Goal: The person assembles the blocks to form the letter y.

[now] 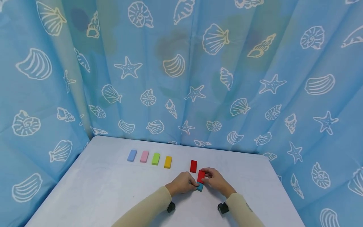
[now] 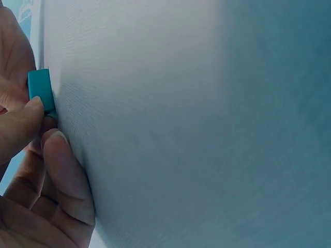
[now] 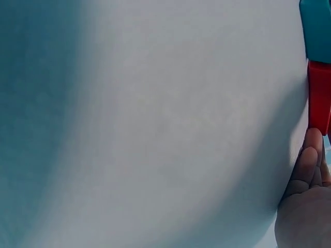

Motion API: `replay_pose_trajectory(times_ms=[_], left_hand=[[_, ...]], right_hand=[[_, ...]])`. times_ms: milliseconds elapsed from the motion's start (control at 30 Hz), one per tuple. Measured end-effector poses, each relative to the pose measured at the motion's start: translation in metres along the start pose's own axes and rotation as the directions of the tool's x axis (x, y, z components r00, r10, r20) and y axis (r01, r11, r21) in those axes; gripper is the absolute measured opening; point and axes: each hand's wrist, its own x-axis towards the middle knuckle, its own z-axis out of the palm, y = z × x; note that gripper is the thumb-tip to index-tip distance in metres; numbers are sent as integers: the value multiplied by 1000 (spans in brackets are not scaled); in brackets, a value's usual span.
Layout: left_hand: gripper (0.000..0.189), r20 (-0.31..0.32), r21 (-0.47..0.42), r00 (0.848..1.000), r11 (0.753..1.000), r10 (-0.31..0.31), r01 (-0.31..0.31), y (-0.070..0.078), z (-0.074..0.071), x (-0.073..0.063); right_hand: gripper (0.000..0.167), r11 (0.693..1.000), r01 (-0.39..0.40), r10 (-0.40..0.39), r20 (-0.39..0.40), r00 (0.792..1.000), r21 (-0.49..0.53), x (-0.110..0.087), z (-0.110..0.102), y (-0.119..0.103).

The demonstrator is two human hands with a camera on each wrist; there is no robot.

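Observation:
Near the table's middle right, my left hand (image 1: 182, 183) pinches a teal block (image 1: 200, 187), the thumb pressed on its face in the left wrist view. Directly beyond that block, end against end, lies a red block (image 1: 201, 177). My right hand (image 1: 216, 180) holds this red block from its right side, fingers at the far end and thumb nearer. In the right wrist view, the teal block (image 3: 316, 31) and the red block (image 3: 319, 95) meet in a line, with fingertips (image 3: 309, 155) at the red one's other end.
A second, darker red block (image 1: 193, 166) lies just behind and left of the hands. Farther left stand a yellow block (image 1: 168, 162), a green block (image 1: 155, 159), a pink block (image 1: 144, 156) and a blue block (image 1: 131, 155) in a spaced row. A shell-print curtain (image 1: 181, 78) surrounds the white table (image 1: 107, 183).

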Motion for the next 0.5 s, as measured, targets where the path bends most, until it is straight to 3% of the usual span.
replay_pose_trajectory(times_ms=[500], left_hand=[[19, 6, -28, 1000, 1000, -5, 5, -2, -1, -1]], right_hand=[[50, 999, 1, -1, 0, 1000, 42, -1, -1, -2]])
